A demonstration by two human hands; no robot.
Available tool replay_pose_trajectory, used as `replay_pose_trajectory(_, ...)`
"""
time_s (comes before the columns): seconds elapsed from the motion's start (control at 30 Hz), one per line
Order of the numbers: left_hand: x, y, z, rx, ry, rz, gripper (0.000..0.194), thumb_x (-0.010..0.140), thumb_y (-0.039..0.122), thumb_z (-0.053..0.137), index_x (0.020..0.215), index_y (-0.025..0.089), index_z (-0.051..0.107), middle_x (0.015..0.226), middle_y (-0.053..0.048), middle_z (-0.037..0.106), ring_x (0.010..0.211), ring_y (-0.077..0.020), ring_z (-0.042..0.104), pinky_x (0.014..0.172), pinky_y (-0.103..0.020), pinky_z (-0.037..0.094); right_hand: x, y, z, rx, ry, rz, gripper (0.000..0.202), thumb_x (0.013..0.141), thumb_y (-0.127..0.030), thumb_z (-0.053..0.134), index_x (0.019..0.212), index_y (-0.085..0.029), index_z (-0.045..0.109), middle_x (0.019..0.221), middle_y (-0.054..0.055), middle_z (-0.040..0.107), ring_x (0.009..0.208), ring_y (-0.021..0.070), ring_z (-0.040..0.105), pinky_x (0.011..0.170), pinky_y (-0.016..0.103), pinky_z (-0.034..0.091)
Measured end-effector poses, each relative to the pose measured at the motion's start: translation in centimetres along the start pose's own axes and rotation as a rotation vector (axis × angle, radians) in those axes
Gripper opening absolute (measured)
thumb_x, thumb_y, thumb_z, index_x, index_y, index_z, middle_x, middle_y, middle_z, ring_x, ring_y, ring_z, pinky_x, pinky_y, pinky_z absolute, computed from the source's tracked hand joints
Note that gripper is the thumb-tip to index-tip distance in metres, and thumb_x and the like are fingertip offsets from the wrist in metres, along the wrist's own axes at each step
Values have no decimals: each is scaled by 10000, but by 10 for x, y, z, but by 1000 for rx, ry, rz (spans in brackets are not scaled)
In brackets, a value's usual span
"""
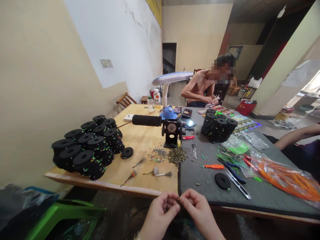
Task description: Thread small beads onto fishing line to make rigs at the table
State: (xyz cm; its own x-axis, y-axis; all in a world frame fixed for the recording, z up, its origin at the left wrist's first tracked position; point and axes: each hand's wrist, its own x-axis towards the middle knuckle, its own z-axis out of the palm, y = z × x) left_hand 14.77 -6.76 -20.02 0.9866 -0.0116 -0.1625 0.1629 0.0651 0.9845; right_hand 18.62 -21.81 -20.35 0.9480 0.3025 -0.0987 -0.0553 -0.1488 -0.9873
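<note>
My left hand (163, 211) and my right hand (197, 208) meet at their fingertips just off the table's front edge. Both are closed in a pinch, and whatever lies between the fingers is too small to make out. Just beyond them, the wooden tabletop (115, 173) borders a grey mat (197, 196). A black foam ring (222, 181) lies on the mat to the right, beside a utility knife (237, 184). Left of centre are several small feathery tufts (155, 171), one with an orange part. Behind them sit piles of brass-coloured beads (177, 156) and small coloured beads (156, 159).
Stacked black foam spools (85, 146) fill the left side; more spools (218, 126) stand at right. A crank device (172, 131) and blue lamp (168, 111) stand mid-table. Pliers (235, 171), an orange-handled tool (213, 166) and bagged orange strands (287, 176) lie right. A person (201, 86) sits opposite; another's arm (297, 136) shows right.
</note>
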Motion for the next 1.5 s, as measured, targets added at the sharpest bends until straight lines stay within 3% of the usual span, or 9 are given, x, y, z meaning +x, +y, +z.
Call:
replay_pose_trajectory(0.2, 5, -4, 4, -53, 53, 31, 217, 755, 354, 682, 796, 146, 637, 710, -18, 640, 682, -154, 581, 653, -242, 457, -8, -4, 5, -195, -53, -57, 324, 813, -435, 558, 636, -164, 585, 517, -63, 386, 505, 104, 321, 493, 220, 246)
replay_pose_trajectory(0.43, 4, 9, -8, 337, 104, 200, 190, 832, 287, 598, 692, 164, 639, 658, -20, 633, 638, -163, 567, 592, -228, 414, -6, 4, 7, -247, -88, -144, 366, 857, -463, 520, 648, -175, 606, 527, -34, 501, 511, 119, 405, 500, 222, 291)
replay_pose_trajectory(0.57, 13, 34, -46, 646, 248, 301, 129, 848, 274, 564, 870, 186, 656, 793, -46, 655, 707, -195, 597, 663, -279, 449, 8, -2, -17, -127, 76, -152, 360, 813, -507, 580, 676, -178, 624, 602, -9, 546, 582, 147, 473, 543, 230, 362)
replay_pose_trajectory(0.7, 33, 46, -74, 982, 354, 253, 291, 793, 106, 516, 1054, 188, 618, 1006, -97, 665, 850, -240, 623, 777, -356, 469, 18, -4, -33, -8, 257, -75, 406, 739, -589, 622, 741, -184, 656, 522, -37, 472, 468, 124, 386, 444, 230, 309)
replay_pose_trajectory(0.87, 54, 38, -74, 1129, 276, 168, 508, 744, -26, 468, 1216, 146, 541, 1129, -146, 659, 1056, -271, 605, 884, -372, 441, 13, 3, -23, 50, 267, -88, 391, 662, -570, 706, 661, -180, 681, 641, 22, 603, 619, 182, 528, 559, 256, 417)
replay_pose_trajectory(1.03, 60, 33, -77, 1111, 276, 187, 396, 795, 0, 436, 1131, 148, 585, 1005, -127, 684, 981, -258, 624, 845, -372, 452, 17, -4, -37, 241, 379, 46, 459, 607, -616, 729, 750, -185, 663, 556, -46, 466, 412, 78, 301, 383, 212, 205)
replay_pose_trajectory(1.13, 55, 33, -82, 950, 307, 217, 285, 815, 69, 458, 1037, 164, 610, 903, -94, 680, 882, -243, 631, 804, -368, 463, 18, -6, -42, 275, 370, 40, 463, 607, -613, 736, 738, -177, 649, 519, -65, 411, 407, 67, 273, 383, 203, 176)
replay_pose_trajectory(1.3, 40, 31, -69, 153, 163, 71, 205, 737, 242, 638, 918, 145, 631, 832, -41, 657, 754, -164, 605, 675, -258, 465, 19, -8, -19, 208, 247, 19, 442, 647, -610, 702, 686, -174, 637, 501, -57, 425, 412, 72, 279, 378, 214, 173)
replay_pose_trajectory(1.5, 31, 24, -41, -314, 50, -171, 368, 628, 300, 788, 930, 128, 669, 677, 41, 523, 519, -47, 397, 421, -160, 193, 46, -25, -24, 238, 322, -15, 427, 649, -589, 699, 693, -175, 604, 501, -78, 381, 422, 71, 268, 388, 205, 171)
